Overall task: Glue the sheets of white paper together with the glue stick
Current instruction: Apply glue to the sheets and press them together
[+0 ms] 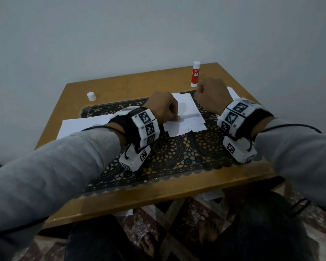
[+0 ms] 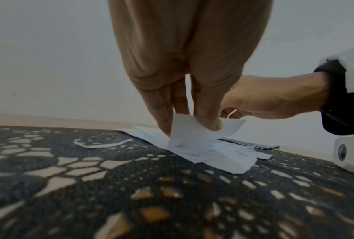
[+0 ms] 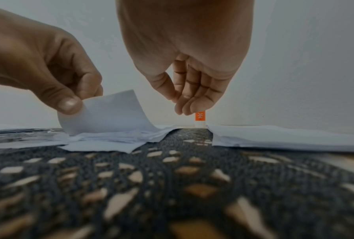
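Two hands over one wooden table (image 1: 231,80) covered by one black lace mat (image 1: 173,157). Left hand (image 1: 163,108), thumb and fingers pinching the near-left corner of the top sheet (image 3: 108,113) and curling it up off a small stack of paper pieces (image 1: 186,119) at the mat's middle; number of pieces in the stack not countable, edges uneven and overlapping. Right hand (image 1: 211,95) raised just right of and beyond that stack, fingers (image 3: 189,98) loosely curled downward and bunched near the thumb, holding nothing that can be seen. One glue stick (image 1: 195,74) upright on the bare table at the far right, beyond the right hand and apart from it, with a red-orange label; "GLUE STICK" in white letters just readable from the head view, the brand line above it too blurred to read; small white print on the back of the label in the right wrist view also unreadable. One white cap (image 1: 91,96) standing alone at the far left of the table, well apart from the glue stick. One large white sheet (image 1: 83,124) flat at the left, partly under the left sleeve; more white paper (image 3: 284,137) piled at the right, beside the right wrist. Two wrist bands with black-and-white square code tags, one per wrist.
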A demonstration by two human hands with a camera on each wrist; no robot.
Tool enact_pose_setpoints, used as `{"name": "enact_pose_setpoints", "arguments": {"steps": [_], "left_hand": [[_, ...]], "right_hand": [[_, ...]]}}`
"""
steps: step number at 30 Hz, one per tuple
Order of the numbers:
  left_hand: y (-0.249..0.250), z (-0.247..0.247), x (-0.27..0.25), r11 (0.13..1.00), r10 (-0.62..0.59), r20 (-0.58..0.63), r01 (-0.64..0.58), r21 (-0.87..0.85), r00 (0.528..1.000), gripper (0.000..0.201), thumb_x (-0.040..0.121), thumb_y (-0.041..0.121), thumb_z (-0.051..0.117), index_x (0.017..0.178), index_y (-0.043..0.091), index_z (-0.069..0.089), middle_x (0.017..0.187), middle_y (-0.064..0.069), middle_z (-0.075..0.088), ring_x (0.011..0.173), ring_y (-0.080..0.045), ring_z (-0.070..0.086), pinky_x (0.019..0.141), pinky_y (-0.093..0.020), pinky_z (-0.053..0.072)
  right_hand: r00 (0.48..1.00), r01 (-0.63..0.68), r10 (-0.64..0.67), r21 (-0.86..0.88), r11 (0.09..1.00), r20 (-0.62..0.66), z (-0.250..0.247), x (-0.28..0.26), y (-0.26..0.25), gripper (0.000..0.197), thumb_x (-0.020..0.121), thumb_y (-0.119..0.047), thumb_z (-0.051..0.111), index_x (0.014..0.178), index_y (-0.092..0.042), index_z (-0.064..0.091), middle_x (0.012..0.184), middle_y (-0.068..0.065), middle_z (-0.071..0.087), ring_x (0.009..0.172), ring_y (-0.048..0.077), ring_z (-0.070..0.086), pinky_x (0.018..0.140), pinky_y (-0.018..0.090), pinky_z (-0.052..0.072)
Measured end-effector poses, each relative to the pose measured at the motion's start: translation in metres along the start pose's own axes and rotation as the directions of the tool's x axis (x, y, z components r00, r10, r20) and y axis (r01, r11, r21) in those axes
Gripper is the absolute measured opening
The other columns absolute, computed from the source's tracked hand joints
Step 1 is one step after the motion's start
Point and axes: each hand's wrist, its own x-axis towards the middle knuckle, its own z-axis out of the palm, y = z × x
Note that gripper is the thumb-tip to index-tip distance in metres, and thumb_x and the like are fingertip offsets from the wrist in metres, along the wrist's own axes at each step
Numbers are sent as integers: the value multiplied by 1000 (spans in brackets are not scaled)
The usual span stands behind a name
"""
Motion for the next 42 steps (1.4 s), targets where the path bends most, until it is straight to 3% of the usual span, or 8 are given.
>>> {"name": "enact_pose_setpoints", "arguments": {"steps": [7, 14, 17, 21, 25, 30, 34, 42], "left_hand": [[-5, -7, -13, 1000, -15, -191, 15, 0, 982, 8, 87, 5, 57, 94, 8, 55, 90, -6, 61, 82, -24, 53, 66, -29, 37], [-26, -55, -76, 928, -184, -367, 38, -370, 912, 56, 81, -2, 59, 127, 18, 33, 83, -9, 58, 65, -21, 57, 68, -45, 56], [-35, -63, -112, 805, -352, -269, 143, -577, 897, 72, 79, -12, 61, 138, 20, 33, 88, -16, 61, 71, -20, 60, 73, -32, 59], [-50, -63, -150, 386, -431, 62, 246, -889, 900, 61, 85, -22, 47, 132, 16, 43, 97, -14, 62, 84, -24, 62, 68, -33, 60], [-66, -55, -173, 299, -417, 323, 464, -834, 850, 45, 87, -18, 46, 121, 12, 52, 108, -21, 64, 83, -23, 65, 61, -28, 59], [-70, -39, -174, 582, -438, 352, 559, -590, 827, 37, 84, -10, 61, 113, 13, 57, 68, -12, 55, 59, -19, 56, 52, -24, 52], [-64, -34, -168, 850, -386, 241, 445, -282, 890, 34, 85, 13, 68, 114, 25, 55, 74, -9, 63, 54, -13, 60, 57, -21, 50], [-62, -23, -160, 941, -336, 301, 334, 58, 892, 49, 87, 39, 64, 126, 32, 36, 75, 11, 47, 68, -5, 47, 62, -24, 35]], "right_hand": [[998, -20, 19, -12, 1000, -66, -6, 0, 4, 28, 88, -16, 49, 63, -17, 37, 63, -1, 46, 67, 22, 47, 50, 26, 23], [998, -3, 2, -14, 1000, -59, -5, -1, 3, 20, 88, -17, 51, 70, -15, 43, 73, 6, 52, 69, 24, 49, 56, 28, 29], [998, 21, -23, -34, 999, -52, -4, -1, 2, 15, 86, -16, 52, 73, -12, 46, 74, 8, 52, 68, 24, 48, 51, 27, 26], [999, 28, -30, -58, 998, -34, -3, -1, 3, 12, 85, -13, 53, 75, -9, 48, 75, 8, 53, 69, 25, 48, 57, 28, 30], [999, 28, -29, -21, 999, -46, -3, -2, 3, 8, 85, -11, 53, 78, -9, 51, 78, 9, 54, 73, 26, 49, 65, 31, 33], [1000, 15, -16, -67, 998, -14, -3, -2, 3, 7, 86, -12, 51, 81, -10, 47, 80, 9, 51, 73, 26, 47, 65, 31, 33], [997, 29, -22, -104, 994, 71, -1, -1, 4, 6, 86, -12, 53, 85, -9, 48, 84, 12, 54, 75, 28, 50, 65, 32, 34], [948, -261, 229, 128, 957, 220, -23, 42, -12, 19, 88, -14, 60, 95, 3, 65, 88, 17, 69, 76, 29, 65, 73, 39, 57]]}}
